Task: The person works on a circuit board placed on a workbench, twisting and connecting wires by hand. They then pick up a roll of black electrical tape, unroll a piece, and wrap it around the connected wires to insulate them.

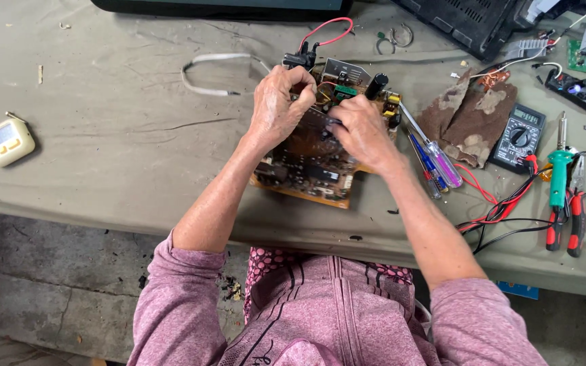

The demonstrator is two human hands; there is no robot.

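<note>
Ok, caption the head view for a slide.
Both hands, left hand and right hand, on a circuit board.

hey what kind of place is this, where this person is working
Probably an electronics repair bench. Both hands work on a bare circuit board, and a multimeter, a soldering iron and screwdrivers lie on the cloth-covered table.

Table cover: drab olive-grey. Circuit board mid-table: orange-brown, dark patches, black cylinder on top, red wire loop toward far edge. Timer near left edge: cream, yellow buttons. Screwdrivers: blue and clear purple handles. Rag: brown, pale blotches. Multimeter: black, red and black leads. Soldering iron: green. Pliers at right edge: red-black grips. Sleeves: mottled pink.
</note>
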